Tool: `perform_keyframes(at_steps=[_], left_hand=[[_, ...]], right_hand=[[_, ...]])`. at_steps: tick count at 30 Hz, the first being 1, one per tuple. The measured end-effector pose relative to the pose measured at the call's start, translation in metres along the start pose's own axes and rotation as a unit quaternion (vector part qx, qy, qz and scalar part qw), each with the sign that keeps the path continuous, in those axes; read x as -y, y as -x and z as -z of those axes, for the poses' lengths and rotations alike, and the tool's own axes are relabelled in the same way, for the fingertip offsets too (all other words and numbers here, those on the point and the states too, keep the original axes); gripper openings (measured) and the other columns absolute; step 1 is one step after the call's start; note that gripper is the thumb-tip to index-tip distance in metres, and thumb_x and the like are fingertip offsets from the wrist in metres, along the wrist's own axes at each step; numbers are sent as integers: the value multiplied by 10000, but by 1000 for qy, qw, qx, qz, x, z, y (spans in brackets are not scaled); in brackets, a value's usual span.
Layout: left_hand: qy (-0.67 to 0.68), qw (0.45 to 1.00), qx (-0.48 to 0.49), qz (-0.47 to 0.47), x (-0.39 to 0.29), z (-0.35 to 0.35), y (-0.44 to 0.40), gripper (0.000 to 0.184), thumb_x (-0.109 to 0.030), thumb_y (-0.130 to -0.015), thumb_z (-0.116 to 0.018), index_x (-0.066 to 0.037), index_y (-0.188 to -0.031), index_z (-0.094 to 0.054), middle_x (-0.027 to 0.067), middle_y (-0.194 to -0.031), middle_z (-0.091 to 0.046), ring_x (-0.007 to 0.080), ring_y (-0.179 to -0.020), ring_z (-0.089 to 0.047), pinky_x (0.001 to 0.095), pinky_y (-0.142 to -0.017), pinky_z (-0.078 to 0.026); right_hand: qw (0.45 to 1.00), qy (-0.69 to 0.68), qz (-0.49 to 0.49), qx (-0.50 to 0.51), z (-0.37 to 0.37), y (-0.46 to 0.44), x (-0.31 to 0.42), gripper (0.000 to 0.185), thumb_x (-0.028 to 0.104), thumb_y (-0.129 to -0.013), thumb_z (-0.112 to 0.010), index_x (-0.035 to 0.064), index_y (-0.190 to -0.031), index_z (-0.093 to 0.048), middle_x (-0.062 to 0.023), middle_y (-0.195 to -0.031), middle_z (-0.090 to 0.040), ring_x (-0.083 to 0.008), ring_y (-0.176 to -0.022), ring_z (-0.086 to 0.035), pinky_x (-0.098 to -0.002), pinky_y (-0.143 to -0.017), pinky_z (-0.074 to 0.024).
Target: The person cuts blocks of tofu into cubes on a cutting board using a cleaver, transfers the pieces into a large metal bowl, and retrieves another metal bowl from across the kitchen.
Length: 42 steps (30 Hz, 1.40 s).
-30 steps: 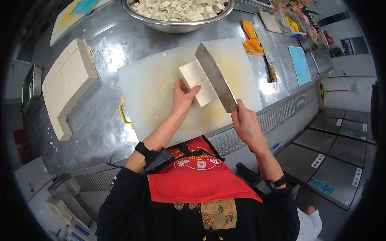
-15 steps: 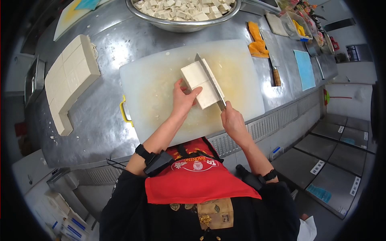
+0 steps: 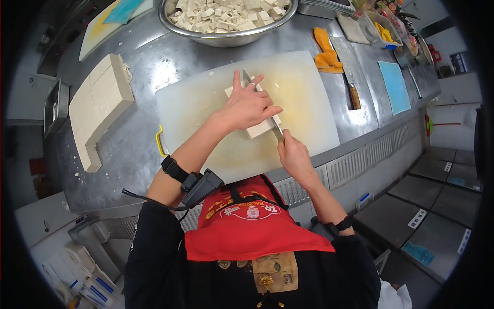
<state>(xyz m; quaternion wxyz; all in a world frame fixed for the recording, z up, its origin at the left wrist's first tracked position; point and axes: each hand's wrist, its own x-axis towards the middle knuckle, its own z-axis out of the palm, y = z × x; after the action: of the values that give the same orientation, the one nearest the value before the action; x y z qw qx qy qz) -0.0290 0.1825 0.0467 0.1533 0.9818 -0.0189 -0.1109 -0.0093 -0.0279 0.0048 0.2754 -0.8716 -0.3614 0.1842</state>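
A white block of tofu (image 3: 259, 130) lies on the pale cutting board (image 3: 309, 108). My right hand (image 3: 296, 158) is closed around the handle of a knife (image 3: 277, 130), whose blade runs lengthwise along the block. Above the tofu and blade, my left hand (image 3: 249, 107) spreads its fingers, covering most of both. Whether the left palm presses on the blade or only hovers cannot be made out. How deep the blade sits in the tofu is hidden.
A large tofu slab (image 3: 100, 95) rests on the steel table at left. Behind the board stands a metal bowl (image 3: 226, 40) of tofu cubes. To the right are an orange cloth (image 3: 327, 54), a wooden-handled cleaver (image 3: 354, 97) and a blue cloth (image 3: 393, 87).
My left hand has gone from gripping the block's left side to lying spread over the block and knife. The right hand still holds the knife, slightly further left.
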Motion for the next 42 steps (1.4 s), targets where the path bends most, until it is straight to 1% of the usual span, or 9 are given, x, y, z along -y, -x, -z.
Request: perform_keyframes(at_steps=[1, 3, 6, 9, 18, 32, 35, 38, 42], left_hand=[[19, 994, -109, 1, 3, -5, 1, 361, -388, -935, -445, -160, -1150, -624, 8, -1215, -581, 292, -1333, -352, 619, -1077, -112], [57, 945, -323, 3, 12, -19, 7, 346, -364, -912, -483, -160, -1154, -623, 7, -1228, -572, 288, -1294, -403, 589, -1080, -154], [225, 895, -384, 40, 43, -21, 42, 297, -257, -828, -615, -157, -1107, -625, 48, -1197, -570, 294, -1249, -433, 480, -1018, -294], [83, 956, -273, -61, 55, -53, 65, 335, -180, -760, -674, -170, -1091, -625, 48, -1198, -561, 275, -1199, -466, 399, -941, -356], [111, 945, -301, -57, 56, -86, 64, 316, -293, -772, -706, -196, -1064, -635, 4, -1202, -549, 251, -1207, -450, 404, -936, -359], [112, 936, -330, -54, 55, -92, 61, 307, -294, -753, -721, -197, -1035, -647, -11, -1179, -554, 240, -1191, -457, 392, -902, -373], [112, 933, -337, -53, 55, -92, 60, 302, -292, -751, -722, -197, -1028, -648, -14, -1174, -556, 238, -1186, -461, 389, -891, -378], [112, 933, -338, -52, 54, -92, 60, 301, -292, -747, -725, -196, -1022, -649, -15, -1170, -558, 236, -1181, -465, 385, -884, -381], [115, 933, -337, -50, 54, -92, 59, 302, -291, -743, -728, -194, -1018, -651, -16, -1168, -559, 236, -1179, -467, 382, -884, -382]], right_hand=[[1000, 1, -5, 5, 4, 0, 3, 140, 115, -902, -485, -5, -960, -445, -264, -747, -590, -470, -683, -574, -546, -620, -445], [1000, -2, -12, 13, 13, 1, 10, 142, 123, -903, -481, -5, -956, -448, -265, -756, -593, -470, -692, -577, -553, -633, -449], [1000, -16, -19, 14, 29, 4, 25, 139, 109, -903, -477, -15, -959, -450, -273, -745, -586, -467, -704, -574, -545, -637, -441], [1000, -23, -20, 5, 43, 7, 40, 131, 89, -902, -475, -22, -966, -449, -281, -739, -577, -471, -712, -565, -536, -633, -430], [999, -9, -35, 28, 57, 15, 67, 112, 66, -902, -463, -34, -940, -430, -282, -722, -565, -477, -700, -552, -532, -614, -417], [997, 1, -51, 52, 51, 15, 68, 118, 73, -906, -449, -34, -946, -418, -293, -702, -560, -489, -685, -543, -544, -607, -410], [999, 3, -36, 34, 49, 17, 64, 120, 88, -927, -467, -20, -973, -446, -262, -656, -542, -460, -630, -538, -497, -553, -385], [996, -2, -58, 63, 53, 15, 70, 131, 83, -908, -454, -32, -961, -420, -293, -722, -567, -492, -699, -544, -548, -625, -412], [996, 9, -58, 62, 51, 16, 70, 130, 77, -906, -457, -32, -961, -414, -290, -725, -570, -493, -702, -545, -550, -621, -418]])
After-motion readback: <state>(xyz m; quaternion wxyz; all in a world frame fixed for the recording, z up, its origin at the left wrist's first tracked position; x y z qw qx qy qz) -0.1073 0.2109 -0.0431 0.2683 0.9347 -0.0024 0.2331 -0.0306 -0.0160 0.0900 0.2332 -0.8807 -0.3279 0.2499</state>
